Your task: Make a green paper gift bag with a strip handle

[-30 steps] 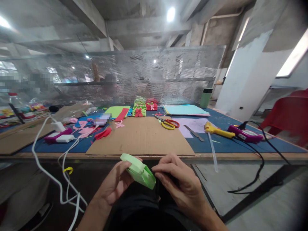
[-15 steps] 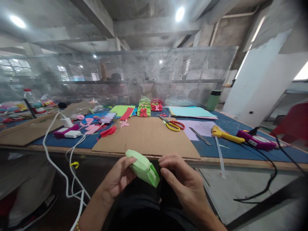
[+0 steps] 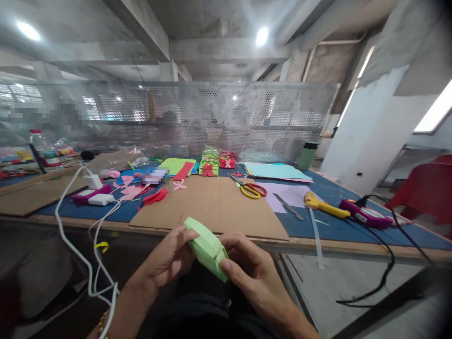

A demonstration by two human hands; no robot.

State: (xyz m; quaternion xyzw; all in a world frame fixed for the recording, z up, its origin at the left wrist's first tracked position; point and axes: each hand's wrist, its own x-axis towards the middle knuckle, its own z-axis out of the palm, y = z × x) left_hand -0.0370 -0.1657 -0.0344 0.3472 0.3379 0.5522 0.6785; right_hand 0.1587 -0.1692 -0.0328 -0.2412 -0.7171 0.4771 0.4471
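A folded light green paper box (image 3: 205,247) is held above my lap, just short of the table's front edge, tilted down to the right. My left hand (image 3: 173,256) grips its upper left end, thumb on top and fingers beneath. At the lower right end, my right hand (image 3: 249,266) pinches the box's edge between thumb and fingers. The fingers behind the box are partly hidden. Beyond the hands lies a brown cardboard sheet (image 3: 212,207) on the blue table top.
Scissors (image 3: 251,188) lie on the cardboard's right, near a craft knife (image 3: 287,206) and a yellow glue gun (image 3: 326,206). Small green bags (image 3: 209,165) and a red bag (image 3: 228,161) stand behind. White cables (image 3: 88,254) hang at left; a purple power strip (image 3: 365,214) sits at right.
My right hand has moved left onto the box's lower right end and closed on it. The box stays in my left hand. The view has shifted slightly.
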